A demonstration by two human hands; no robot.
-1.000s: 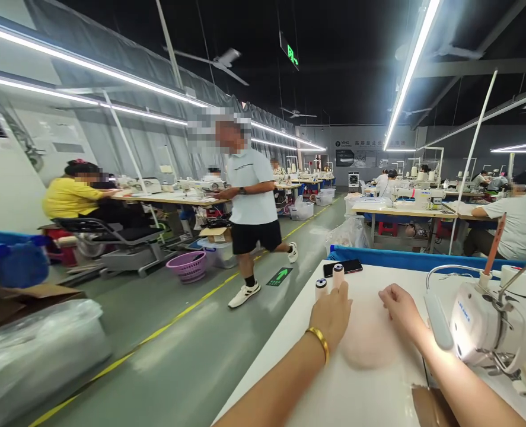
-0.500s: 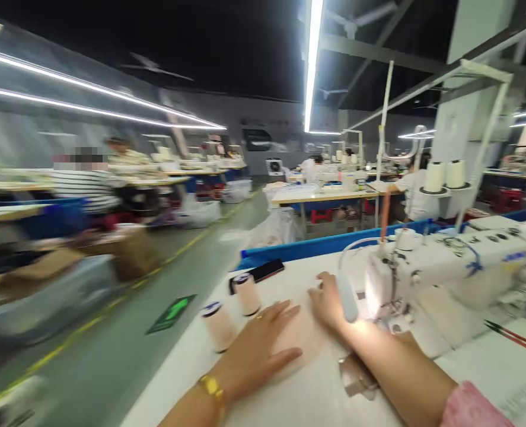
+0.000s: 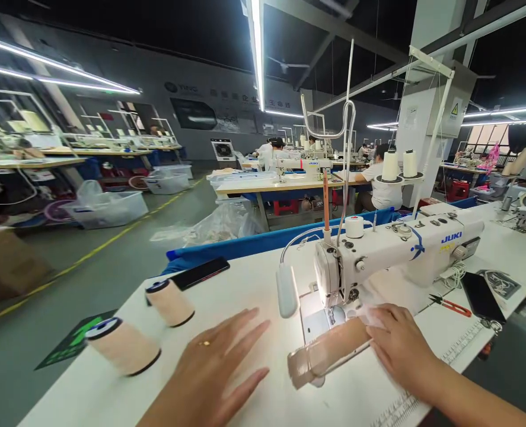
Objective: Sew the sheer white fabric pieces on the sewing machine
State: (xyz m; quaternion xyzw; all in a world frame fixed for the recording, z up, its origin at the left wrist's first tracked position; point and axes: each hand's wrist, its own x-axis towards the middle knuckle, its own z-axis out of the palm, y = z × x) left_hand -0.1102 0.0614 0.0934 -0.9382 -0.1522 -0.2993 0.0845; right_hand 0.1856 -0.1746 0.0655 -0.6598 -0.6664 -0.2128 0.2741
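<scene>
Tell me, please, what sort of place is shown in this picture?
It looks like a sewing workshop: a sewing machine and two thread spools on the near table, and another sewing machine on the next table.

On the white tabletop (image 3: 249, 287), two peach cylindrical thread spools (image 3: 123, 349) stand left of the white metal sewing machine (image 3: 389, 255), a flat black phone (image 3: 207, 273) behind them. A brown oblong strip (image 3: 336, 349) lies before the machine, red metal snips (image 3: 453, 306) farther right.

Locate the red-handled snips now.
In the head view, the snips lie at right on the white table, just left of the black phone, beyond and to the right of the right hand.
</scene>
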